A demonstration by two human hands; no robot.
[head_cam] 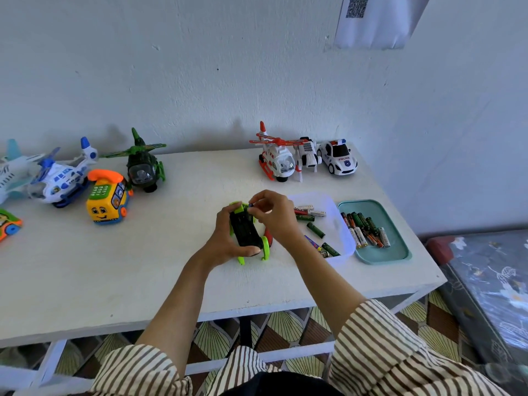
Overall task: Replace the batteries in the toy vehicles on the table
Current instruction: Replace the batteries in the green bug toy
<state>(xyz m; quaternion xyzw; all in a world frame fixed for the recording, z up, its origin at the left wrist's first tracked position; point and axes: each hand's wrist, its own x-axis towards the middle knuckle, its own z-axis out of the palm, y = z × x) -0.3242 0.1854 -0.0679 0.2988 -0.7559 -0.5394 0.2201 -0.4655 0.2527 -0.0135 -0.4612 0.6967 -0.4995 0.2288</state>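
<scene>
A green and black toy vehicle (246, 230) lies upside down in the middle of the white table (143, 267), its dark underside facing up. My left hand (228, 238) grips its body from the left and below. At the toy's far end my right hand (271, 212) pinches a small dark object, apparently a battery (251, 205), its fingertips touching the underside. A clear white tray (338, 224) with several batteries sits just right of my right hand. A teal tray (400, 247) with several more batteries lies further right.
Along the back stand a red and white helicopter (275, 157), a white robot toy (308, 155) and a police car (338, 157). At the left are a green helicopter (143, 167), a yellow phone bus (107, 200), a blue and white helicopter (63, 178) and a plane (14, 172).
</scene>
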